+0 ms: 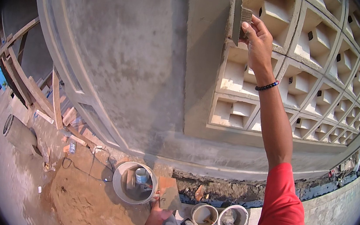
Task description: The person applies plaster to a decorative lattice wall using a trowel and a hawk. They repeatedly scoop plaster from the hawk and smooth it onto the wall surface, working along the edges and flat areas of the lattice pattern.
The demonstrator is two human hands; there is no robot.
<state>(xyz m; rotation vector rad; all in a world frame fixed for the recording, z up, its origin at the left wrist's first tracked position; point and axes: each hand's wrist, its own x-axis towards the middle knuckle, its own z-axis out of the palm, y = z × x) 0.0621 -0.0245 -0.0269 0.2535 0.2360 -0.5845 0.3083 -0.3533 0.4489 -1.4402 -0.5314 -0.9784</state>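
At the top of the view my right hand (260, 42) is closed around the block-like grip of a plastering float (237, 22). Its long flat face stands upright against the grey rendered strip (203, 62) where it meets the patterned vent blocks (278, 11). A dark beaded bracelet circles my right wrist. Low in the view, my left hand (159, 211) grips a flat board (170, 196), part brown and part grey, beside a large round tub (115, 185). Inside that tub are a small white-and-blue bucket (141, 175) and some blocks.
Two buckets (204, 215) (246, 217) stand at the wall's foot, the right one holding a handled tool. A sand heap (87, 199), a cable, timber planks (37, 93) and a concrete cylinder (22, 133) lie to the left. A rough trench (229, 190) runs along the wall base.
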